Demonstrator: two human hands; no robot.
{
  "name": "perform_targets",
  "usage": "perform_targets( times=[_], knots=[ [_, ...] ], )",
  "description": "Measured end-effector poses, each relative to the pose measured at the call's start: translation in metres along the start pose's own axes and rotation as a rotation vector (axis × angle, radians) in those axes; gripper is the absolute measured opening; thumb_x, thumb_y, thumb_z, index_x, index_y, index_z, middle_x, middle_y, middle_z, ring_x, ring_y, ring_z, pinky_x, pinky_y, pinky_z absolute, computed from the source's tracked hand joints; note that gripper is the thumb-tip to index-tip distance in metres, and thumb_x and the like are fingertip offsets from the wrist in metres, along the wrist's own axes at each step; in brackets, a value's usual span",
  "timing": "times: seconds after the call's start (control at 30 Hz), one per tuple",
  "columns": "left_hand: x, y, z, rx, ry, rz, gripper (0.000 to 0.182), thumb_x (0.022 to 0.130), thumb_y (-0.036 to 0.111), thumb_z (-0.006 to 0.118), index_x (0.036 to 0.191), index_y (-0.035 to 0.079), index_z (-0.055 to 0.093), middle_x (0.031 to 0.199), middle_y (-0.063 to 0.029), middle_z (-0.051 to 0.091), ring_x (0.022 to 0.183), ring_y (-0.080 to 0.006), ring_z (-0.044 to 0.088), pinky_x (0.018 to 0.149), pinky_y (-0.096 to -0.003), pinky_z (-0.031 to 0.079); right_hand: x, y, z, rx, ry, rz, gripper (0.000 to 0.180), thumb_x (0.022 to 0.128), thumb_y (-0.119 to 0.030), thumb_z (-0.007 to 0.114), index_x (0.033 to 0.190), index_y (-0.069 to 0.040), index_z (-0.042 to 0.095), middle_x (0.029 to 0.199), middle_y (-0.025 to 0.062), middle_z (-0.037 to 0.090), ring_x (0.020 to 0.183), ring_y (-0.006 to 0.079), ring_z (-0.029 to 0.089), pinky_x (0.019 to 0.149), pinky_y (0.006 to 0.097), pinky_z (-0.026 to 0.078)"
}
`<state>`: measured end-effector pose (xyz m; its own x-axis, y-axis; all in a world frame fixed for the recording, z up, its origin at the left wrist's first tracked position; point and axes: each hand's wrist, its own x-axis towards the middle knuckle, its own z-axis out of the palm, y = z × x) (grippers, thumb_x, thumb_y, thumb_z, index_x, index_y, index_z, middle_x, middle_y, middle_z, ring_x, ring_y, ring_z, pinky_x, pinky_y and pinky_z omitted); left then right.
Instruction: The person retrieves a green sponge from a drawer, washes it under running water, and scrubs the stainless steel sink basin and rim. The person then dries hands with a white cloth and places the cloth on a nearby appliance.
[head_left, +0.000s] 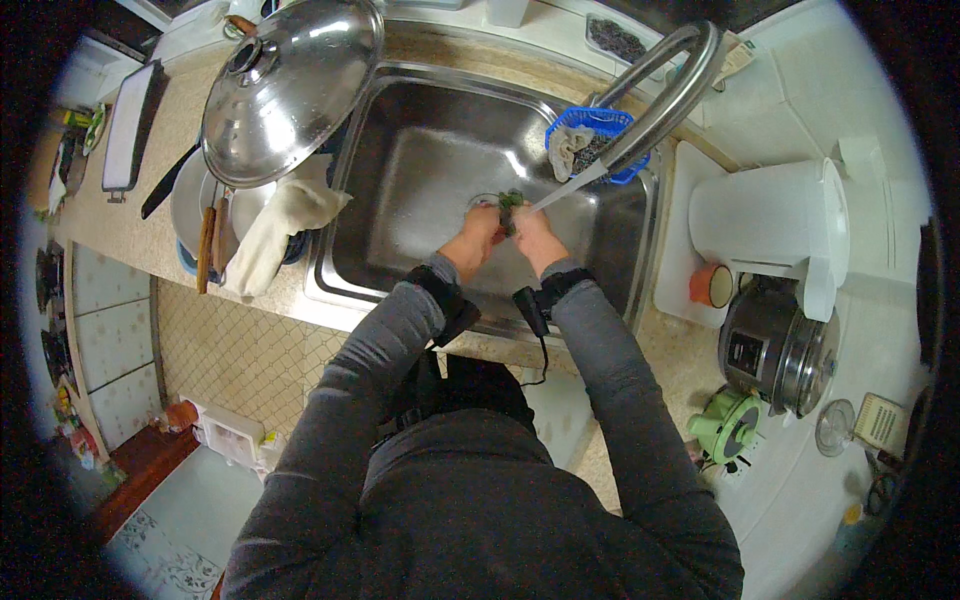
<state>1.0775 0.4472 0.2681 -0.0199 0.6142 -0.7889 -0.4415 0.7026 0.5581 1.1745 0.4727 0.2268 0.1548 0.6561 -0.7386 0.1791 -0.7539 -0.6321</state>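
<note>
My left hand (482, 231) and my right hand (535, 231) meet over the drain area of a stainless steel sink (427, 169). Between them is a small bunch of dark leafy greens (511, 201), with the fingers of both hands closed on it. From the curved metal faucet (664, 101) a stream of water (566, 190) falls onto my right hand and the greens. The fingertips are partly hidden by the greens and the water. A blue plastic basket (596, 120) with a pale cloth and dark scouring material sits at the sink's back right corner, below the faucet.
Left of the sink a large steel wok lid (300, 90) leans over bowls with wooden-handled utensils (212, 240) and a cream cloth (281, 225). To the right stand a white container (765, 214), an orange cup (711, 286), a rice cooker (772, 349) and a green lidded appliance (726, 426).
</note>
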Motion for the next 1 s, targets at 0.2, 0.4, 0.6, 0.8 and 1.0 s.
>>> perform_targets(
  times=[0.2, 0.4, 0.6, 0.8, 1.0],
  knots=[
    [0.041, -0.012, 0.016, -0.052, -0.012, -0.118, 0.026, 0.081, 0.02, 0.044, 0.093, -0.001, 0.053, 0.08, -0.0133, 0.055, 0.063, -0.0238, 0.053, 0.045, -0.0397, 0.037, -0.03, -0.008, 0.003, 0.21, -0.031, 0.062, 0.02, 0.086, -0.019, 0.042, 0.096, -0.005, 0.052, 0.087, 0.0047, 0.053, 0.073, 0.0162, 0.048, 0.059, 0.0312, 0.038],
    [0.029, -0.011, 0.026, 0.089, -0.052, -0.142, 0.019, 0.08, 0.017, 0.045, 0.084, 0.0, 0.053, 0.073, -0.0136, 0.056, 0.059, -0.0282, 0.055, 0.05, -0.0423, 0.043, -0.077, -0.011, -0.016, -0.173, -0.112, -0.156, 0.022, 0.079, -0.009, 0.046, 0.097, -0.001, 0.055, 0.082, 0.0072, 0.058, 0.077, 0.0197, 0.052, 0.066, 0.0323, 0.041],
    [0.018, -0.005, 0.038, 0.158, -0.025, -0.253, 0.021, 0.08, 0.022, 0.046, 0.074, 0.003, 0.053, 0.067, -0.0123, 0.054, 0.053, -0.0263, 0.052, 0.044, -0.0403, 0.04, -0.118, -0.017, -0.039, -0.472, -0.025, -0.478, 0.026, 0.073, -0.008, 0.048, 0.095, 0.002, 0.056, 0.091, 0.0183, 0.06, 0.086, 0.027, 0.057, 0.071, 0.0355, 0.043],
    [0.026, -0.009, 0.021, 0.213, -0.038, -0.057, 0.022, 0.08, 0.016, 0.045, 0.079, -0.004, 0.054, 0.078, -0.0159, 0.056, 0.062, -0.0262, 0.053, 0.051, -0.0429, 0.038, -0.156, -0.025, -0.047, -0.344, -0.12, -0.347, 0.028, 0.083, -0.011, 0.045, 0.108, -0.001, 0.054, 0.091, 0.0079, 0.057, 0.08, 0.0154, 0.049, 0.069, 0.0282, 0.04],
    [0.049, -0.024, 0.015, -0.091, -0.101, -0.131, 0.029, 0.083, 0.026, 0.041, 0.095, 0.001, 0.052, 0.086, -0.0137, 0.055, 0.068, -0.0275, 0.052, 0.058, -0.043, 0.04, -0.14, -0.034, -0.034, 0.096, -0.154, 0.144, 0.061, 0.086, -0.049, 0.039, 0.13, -0.007, 0.033, 0.115, 0.0112, 0.046, 0.098, 0.0208, 0.044, 0.082, 0.0348, 0.035]
  ],
)
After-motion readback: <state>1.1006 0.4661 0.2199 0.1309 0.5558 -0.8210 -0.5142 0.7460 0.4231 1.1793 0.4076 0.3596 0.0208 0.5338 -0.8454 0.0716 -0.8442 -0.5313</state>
